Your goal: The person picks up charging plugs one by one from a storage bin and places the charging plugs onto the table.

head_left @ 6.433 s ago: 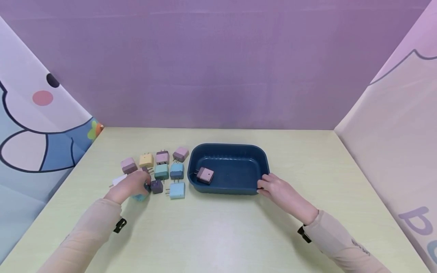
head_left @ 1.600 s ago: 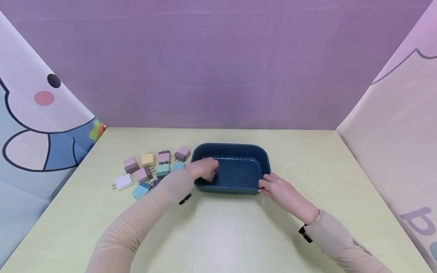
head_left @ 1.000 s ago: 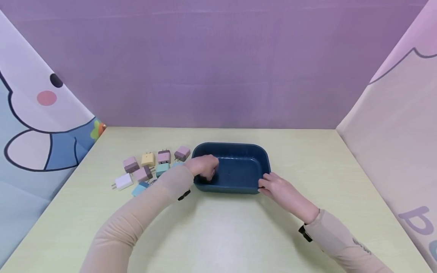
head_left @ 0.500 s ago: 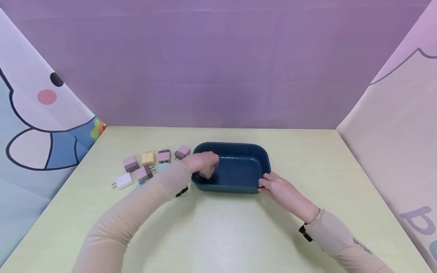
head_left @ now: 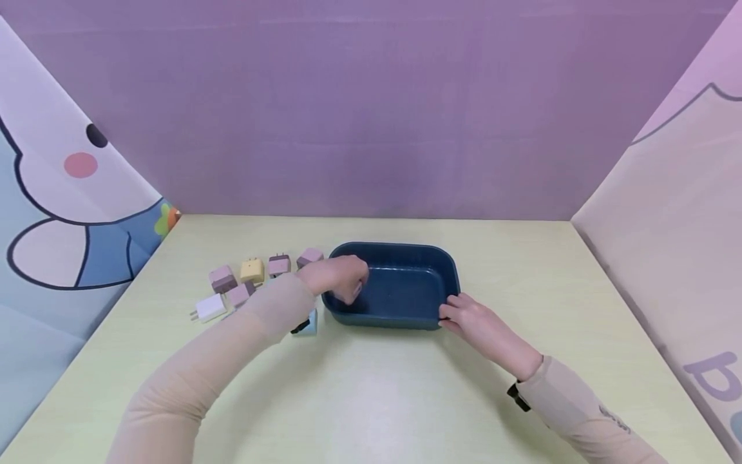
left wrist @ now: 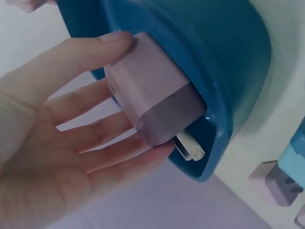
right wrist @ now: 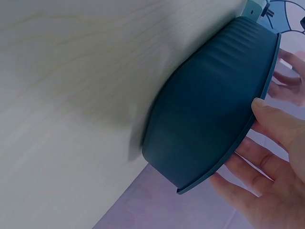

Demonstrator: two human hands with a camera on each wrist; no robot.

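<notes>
My left hand (head_left: pixel 341 276) is at the left end of the dark blue plastic bin (head_left: pixel 408 290). In the left wrist view its thumb and fingers pinch a pink and mauve wall charger (left wrist: pixel 147 78), whose metal prongs (left wrist: pixel 188 145) point out past the bin's rim. From the head view the hand hides nearly all of that charger. On the other side, my right hand (head_left: pixel 472 322) grips the bin's front right corner. The right wrist view shows its thumb on the outside of the rim and the other fingers behind it.
Several wall chargers lie left of the bin: a white one (head_left: pixel 210 308), a yellow one (head_left: pixel 252 270), a mauve one (head_left: pixel 222 279) and a light blue one (head_left: pixel 310 324) among them. My left sleeve (head_left: pixel 232 348) crosses over part of this group. A purple backdrop (head_left: pixel 371 116) stands behind the table.
Earlier, my left hand was among the loose chargers while a pink charger lay in the bin. It moved right into the bin, and lately drew slightly left and up. My right hand stayed put.
</notes>
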